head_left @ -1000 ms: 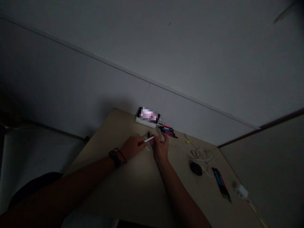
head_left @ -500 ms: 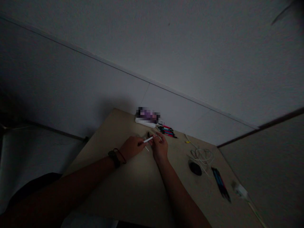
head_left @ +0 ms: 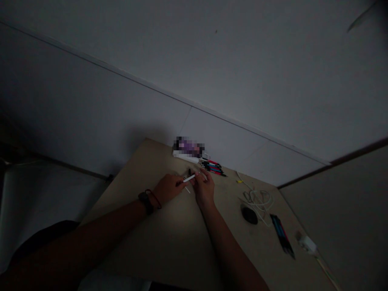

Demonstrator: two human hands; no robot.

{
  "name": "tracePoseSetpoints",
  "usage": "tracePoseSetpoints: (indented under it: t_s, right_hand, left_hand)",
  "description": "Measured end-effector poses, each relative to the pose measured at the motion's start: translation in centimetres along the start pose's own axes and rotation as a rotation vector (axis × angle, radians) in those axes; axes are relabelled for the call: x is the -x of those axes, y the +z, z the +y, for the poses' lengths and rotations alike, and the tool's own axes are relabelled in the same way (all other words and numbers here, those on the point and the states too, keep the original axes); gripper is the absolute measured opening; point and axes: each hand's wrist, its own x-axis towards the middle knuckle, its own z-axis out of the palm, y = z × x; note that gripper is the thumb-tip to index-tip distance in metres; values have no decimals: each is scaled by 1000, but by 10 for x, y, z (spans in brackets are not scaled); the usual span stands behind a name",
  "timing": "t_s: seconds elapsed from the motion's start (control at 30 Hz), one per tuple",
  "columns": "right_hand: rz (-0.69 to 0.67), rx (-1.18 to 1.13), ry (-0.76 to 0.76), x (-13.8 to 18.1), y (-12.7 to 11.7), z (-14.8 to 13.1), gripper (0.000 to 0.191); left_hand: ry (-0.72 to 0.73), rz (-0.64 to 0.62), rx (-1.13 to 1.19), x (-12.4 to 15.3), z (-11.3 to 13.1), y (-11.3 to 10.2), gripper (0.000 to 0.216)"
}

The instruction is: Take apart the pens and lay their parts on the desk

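The scene is dim. My left hand [head_left: 167, 188], with a dark band on its wrist, pinches one end of a thin white pen-like stick [head_left: 189, 178] just above the light wooden table [head_left: 169, 238]. My right hand [head_left: 204, 188] has its fingers closed around the stick's other end. A second small white piece [head_left: 188, 189] lies on the table under my hands. Some small dark bits sit just behind my fingers; I cannot make them out.
A pile of red, blue and black pens [head_left: 212, 166] lies near the wall beside a white box [head_left: 185, 155]. To the right are a white coiled cable [head_left: 257, 198], a dark oval thing [head_left: 249, 214], more pens [head_left: 281, 235] and a white plug [head_left: 306, 243].
Both hands stay together on the white stick with only slight shifts of the fingers. Nothing else on the table has moved.
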Motion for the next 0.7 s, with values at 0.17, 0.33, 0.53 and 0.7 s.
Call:
tracePoseSetpoints:
  t_s: [0.17,0.33,0.53,0.7]
  right_hand:
    - [32,11,-22,1,0,1,64]
    - [27,58,-23,-1,0,2,41]
    - [36,36,-41,2,3,-2,56]
    - [64,4,-52,3,3,-3,64]
  left_hand:
    - [-2,-12,13,0,0,0,37]
    - [-22,-23,4,0,1,-1,38]
    - [-22,-19,-2,0,-1,0,37]
    - [-22,-18,41,-1,-3,1,36]
